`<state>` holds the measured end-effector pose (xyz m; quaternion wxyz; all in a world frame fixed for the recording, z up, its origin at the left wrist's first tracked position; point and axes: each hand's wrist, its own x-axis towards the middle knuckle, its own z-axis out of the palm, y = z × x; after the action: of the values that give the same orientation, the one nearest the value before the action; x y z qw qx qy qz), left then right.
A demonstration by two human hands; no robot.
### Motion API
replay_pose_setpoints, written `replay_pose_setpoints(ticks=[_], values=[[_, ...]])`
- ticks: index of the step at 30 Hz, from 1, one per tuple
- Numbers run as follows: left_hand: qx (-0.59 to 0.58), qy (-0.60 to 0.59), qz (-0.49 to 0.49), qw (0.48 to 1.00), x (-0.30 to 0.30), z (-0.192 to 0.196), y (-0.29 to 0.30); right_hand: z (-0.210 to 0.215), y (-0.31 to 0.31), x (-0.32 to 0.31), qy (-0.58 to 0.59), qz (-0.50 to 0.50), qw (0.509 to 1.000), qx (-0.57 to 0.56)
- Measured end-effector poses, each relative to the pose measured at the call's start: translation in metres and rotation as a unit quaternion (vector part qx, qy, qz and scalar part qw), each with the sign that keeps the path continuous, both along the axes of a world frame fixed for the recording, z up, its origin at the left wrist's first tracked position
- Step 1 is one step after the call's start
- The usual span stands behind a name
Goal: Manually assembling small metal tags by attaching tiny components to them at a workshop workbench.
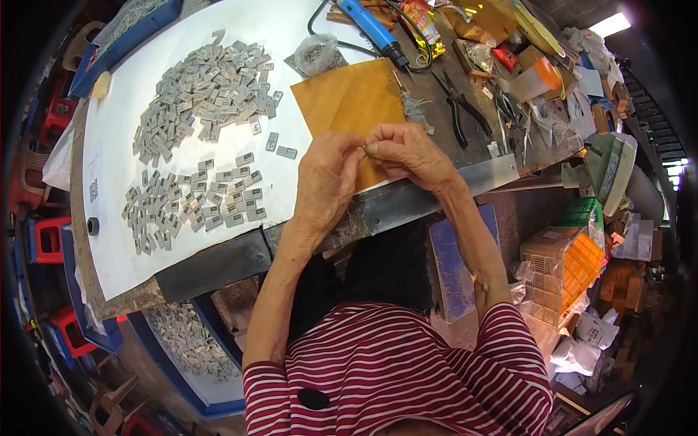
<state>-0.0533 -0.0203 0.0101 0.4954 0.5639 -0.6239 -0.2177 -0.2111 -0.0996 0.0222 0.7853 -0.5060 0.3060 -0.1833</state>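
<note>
My left hand [329,174] and my right hand [408,150] meet over the near part of a brown-yellow sheet [349,94]. The fingers of both are pinched together around something very small, mostly hidden between the fingertips. To the left, on white paper [283,196], lies a big heap of small grey rectangular metal pieces [211,91]. A looser group of the same pieces [211,196] spreads nearer to me. Two single pieces [280,145] lie apart, closer to my left hand. Beyond the sheet sits a clear plastic bag [316,54] with small bits in it.
A blue electric screwdriver [371,29] with a black cord lies at the back. Black-handled pliers [462,109] rest right of my hands, near cluttered tools and bags. A metal strip [436,196] edges the table. Below left stands a blue bin [207,403] of grey pieces; an orange crate [560,269] is at right.
</note>
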Motion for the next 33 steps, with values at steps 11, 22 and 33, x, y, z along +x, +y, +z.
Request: replay_pose_setpoints(ticks=[11,22,33], values=[[0.118,0.155,0.017,0.981,0.000,0.002,0.002,0.004,0.012,-0.001,-0.031,-0.025,0.998,0.049],[0.282,0.364,-0.065,0.886,0.011,0.009,0.007,0.006,0.017,-0.005,-0.021,0.005,0.997,0.072],[0.288,0.272,-0.049,0.917,0.005,0.009,0.016,-0.005,0.025,-0.003,0.006,-0.009,0.996,0.088]])
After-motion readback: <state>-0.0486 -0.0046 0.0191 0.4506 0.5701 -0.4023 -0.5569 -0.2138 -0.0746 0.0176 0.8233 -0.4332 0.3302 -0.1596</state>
